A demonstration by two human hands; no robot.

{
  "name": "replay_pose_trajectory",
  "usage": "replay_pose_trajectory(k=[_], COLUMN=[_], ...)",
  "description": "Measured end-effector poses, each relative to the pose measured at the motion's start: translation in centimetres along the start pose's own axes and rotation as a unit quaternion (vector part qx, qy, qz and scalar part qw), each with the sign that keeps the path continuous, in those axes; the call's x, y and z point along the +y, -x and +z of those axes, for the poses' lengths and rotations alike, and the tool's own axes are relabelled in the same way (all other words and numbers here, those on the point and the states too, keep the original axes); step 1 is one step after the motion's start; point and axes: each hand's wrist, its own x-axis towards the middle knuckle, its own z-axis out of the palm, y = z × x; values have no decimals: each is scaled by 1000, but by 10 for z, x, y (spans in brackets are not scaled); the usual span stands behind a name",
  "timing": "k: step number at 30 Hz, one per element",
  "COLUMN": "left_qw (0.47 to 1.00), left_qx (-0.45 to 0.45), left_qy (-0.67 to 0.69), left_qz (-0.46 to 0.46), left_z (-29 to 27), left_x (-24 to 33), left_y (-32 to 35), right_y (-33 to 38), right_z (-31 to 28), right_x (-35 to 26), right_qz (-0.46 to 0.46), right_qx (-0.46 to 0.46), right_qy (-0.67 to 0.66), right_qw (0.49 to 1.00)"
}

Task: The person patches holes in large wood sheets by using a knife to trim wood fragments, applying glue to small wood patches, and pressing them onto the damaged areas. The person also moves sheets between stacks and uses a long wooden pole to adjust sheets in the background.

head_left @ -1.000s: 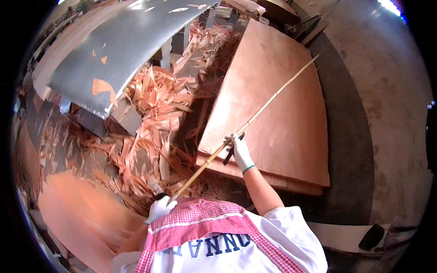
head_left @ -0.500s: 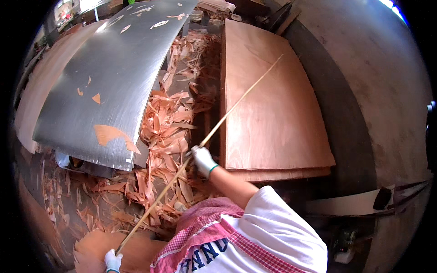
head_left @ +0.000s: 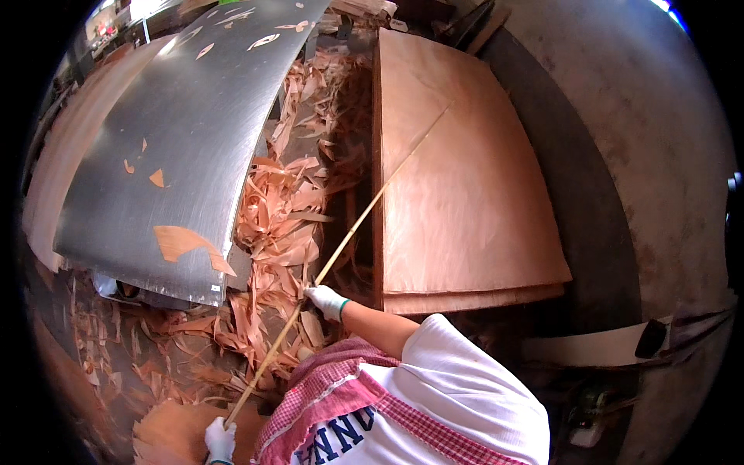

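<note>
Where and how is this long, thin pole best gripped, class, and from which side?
Probably by the thicker near part of the pole, coming from the near side with hands spaced apart: left hand by the near end, right hand farther up, as now. It is long and narrows toward the far end, seen against the stacked wood sheets, so gripping there would likely control it poorly.

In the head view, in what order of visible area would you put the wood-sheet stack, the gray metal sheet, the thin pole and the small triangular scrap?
1. Wood-sheet stack and gray metal sheet: too alike to rank.
2. Thin pole, long but narrow.
3. Small triangular scrap, on the metal.
</note>
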Motion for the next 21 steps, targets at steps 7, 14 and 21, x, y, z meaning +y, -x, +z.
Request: replay_pose_trajectory(k=[7,14,21], left_qw=[944,949,956], left_qx=[-128,-206,-195], left_qy=[286,235,210], left_qz=[103,32,-66], left_z=[85,67,66], left_x=[26,74,13], left_y=[-2,33,42], right_y=[-34,-44,-4], right_z=[-37,39,46], right_x=[-36,-107,-24], right_qz=[-192,-227,-141], right_qx=[161,31,-30], right_qy=[90,143,77], right_qw=[964,963,987])
